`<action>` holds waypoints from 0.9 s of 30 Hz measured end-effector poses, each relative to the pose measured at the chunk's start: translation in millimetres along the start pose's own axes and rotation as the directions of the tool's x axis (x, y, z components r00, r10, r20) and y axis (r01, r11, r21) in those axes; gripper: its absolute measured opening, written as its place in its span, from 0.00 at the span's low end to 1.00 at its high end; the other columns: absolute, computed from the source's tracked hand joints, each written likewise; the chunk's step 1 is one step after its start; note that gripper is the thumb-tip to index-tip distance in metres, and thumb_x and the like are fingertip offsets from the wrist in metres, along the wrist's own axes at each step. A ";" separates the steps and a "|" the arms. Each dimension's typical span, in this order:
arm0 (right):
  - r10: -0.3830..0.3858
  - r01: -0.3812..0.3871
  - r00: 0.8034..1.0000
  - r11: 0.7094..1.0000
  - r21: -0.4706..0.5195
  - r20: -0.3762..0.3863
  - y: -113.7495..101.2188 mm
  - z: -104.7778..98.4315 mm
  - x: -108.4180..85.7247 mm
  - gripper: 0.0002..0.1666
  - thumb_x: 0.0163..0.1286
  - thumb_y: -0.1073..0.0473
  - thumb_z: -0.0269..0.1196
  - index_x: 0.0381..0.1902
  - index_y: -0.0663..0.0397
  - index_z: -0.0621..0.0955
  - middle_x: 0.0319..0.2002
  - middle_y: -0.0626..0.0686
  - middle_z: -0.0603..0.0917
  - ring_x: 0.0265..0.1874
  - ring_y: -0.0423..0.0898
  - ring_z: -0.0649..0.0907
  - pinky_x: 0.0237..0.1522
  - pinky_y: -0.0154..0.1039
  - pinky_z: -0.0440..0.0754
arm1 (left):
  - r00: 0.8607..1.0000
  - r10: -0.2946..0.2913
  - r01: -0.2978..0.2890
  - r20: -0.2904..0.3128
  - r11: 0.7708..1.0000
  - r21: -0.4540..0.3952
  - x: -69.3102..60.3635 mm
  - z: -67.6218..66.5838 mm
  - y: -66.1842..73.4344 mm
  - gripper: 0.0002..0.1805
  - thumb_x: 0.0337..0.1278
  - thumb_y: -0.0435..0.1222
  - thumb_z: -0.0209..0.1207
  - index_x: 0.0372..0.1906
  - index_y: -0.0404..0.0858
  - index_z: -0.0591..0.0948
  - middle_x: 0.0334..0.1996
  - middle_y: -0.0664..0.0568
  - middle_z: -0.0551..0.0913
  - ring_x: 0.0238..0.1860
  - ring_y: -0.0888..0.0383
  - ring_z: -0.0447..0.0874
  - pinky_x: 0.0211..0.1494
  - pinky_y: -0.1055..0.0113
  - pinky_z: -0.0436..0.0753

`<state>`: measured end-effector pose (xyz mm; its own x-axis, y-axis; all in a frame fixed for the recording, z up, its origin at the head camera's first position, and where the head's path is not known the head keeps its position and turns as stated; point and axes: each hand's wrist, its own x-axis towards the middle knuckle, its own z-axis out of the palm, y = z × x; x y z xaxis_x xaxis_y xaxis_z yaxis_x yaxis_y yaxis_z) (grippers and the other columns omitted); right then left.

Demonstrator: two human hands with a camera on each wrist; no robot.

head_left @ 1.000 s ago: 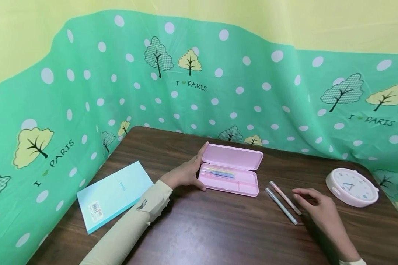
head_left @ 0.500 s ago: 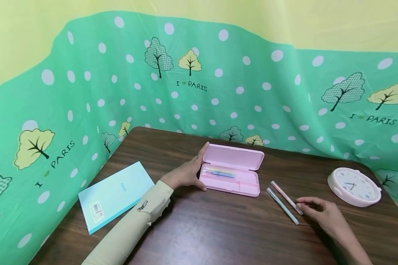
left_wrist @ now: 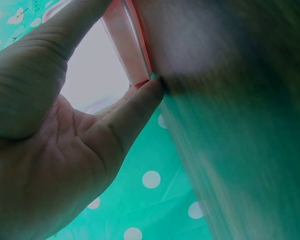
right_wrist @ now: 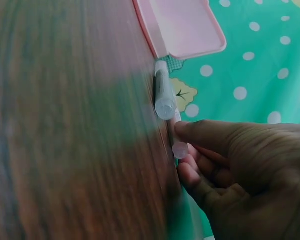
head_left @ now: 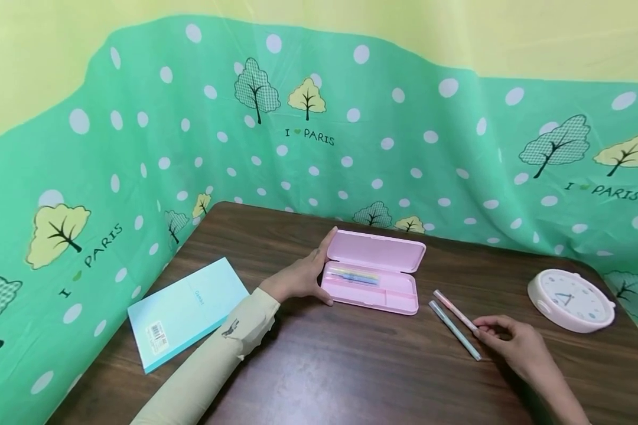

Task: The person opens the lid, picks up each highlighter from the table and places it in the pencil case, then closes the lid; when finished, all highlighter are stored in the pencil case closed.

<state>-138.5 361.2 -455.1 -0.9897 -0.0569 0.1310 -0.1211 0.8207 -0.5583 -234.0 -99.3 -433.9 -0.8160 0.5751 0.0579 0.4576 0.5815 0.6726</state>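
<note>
A pink pencil case lies with its lid up, several thin pens in its back compartment. My left hand holds the case's left end, thumb at the front corner and fingers along the lid; the left wrist view shows this hand against the pink edge. To the right of the case, my right hand pinches the near end of a pink pen. A grey-blue pen lies beside it. The right wrist view shows the right hand at the pink pen's end.
A light blue book lies at the left of the dark wooden table. A round white-pink clock lies at the right. Behind the table hangs a green and yellow curtain.
My right hand has moved down onto the near end of the pink pen and taken it between thumb and fingers. My left hand stays on the case.
</note>
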 end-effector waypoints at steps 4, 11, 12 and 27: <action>-0.002 0.002 1.000 1.000 -0.027 -0.018 -2.3 2.0 0.9 0.07 0.71 0.65 0.74 0.45 0.61 0.91 0.32 0.46 0.86 0.29 0.29 0.76 0.31 0.29 0.74 | 1.000 -0.004 0.004 -0.001 1.000 0.000 0.1 1.7 -0.1 0.87 0.47 0.43 0.87 0.86 0.53 0.22 0.84 0.30 0.53 0.77 0.34 0.68 0.76 0.44 0.72; -0.007 0.004 0.998 0.999 -0.045 -0.059 -3.6 2.5 1.6 0.07 0.71 0.66 0.73 0.45 0.61 0.90 0.32 0.47 0.85 0.29 0.30 0.75 0.31 0.30 0.73 | 0.999 -0.046 0.046 0.008 0.999 -0.009 1.7 0.7 6.6 0.86 0.45 0.39 0.87 0.87 0.50 0.24 0.85 0.32 0.51 0.78 0.34 0.67 0.77 0.44 0.70; -0.010 0.007 0.998 0.999 -0.043 -0.067 -3.5 1.8 1.8 0.07 0.71 0.66 0.73 0.46 0.62 0.90 0.32 0.48 0.85 0.29 0.30 0.75 0.31 0.29 0.72 | 0.999 -0.048 0.048 0.007 0.999 -0.006 2.3 0.1 7.0 0.86 0.46 0.39 0.87 0.87 0.50 0.24 0.85 0.32 0.51 0.78 0.34 0.67 0.77 0.44 0.71; -0.157 0.169 0.974 0.983 0.067 -0.160 -4.5 4.4 8.4 0.08 0.67 0.72 0.75 0.42 0.57 0.91 0.31 0.38 0.84 0.32 0.29 0.77 0.35 0.22 0.72 | 1.000 -0.005 0.005 0.000 1.000 0.007 4.9 3.5 -6.8 0.88 0.46 0.47 0.87 0.86 0.56 0.21 0.87 0.33 0.49 0.78 0.34 0.67 0.77 0.45 0.71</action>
<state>-146.6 354.6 -455.0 -0.9333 -0.0931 0.3468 -0.2918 0.7594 -0.5815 -239.9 -98.5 -440.8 -0.8183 0.5721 0.0544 0.4558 0.5884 0.6679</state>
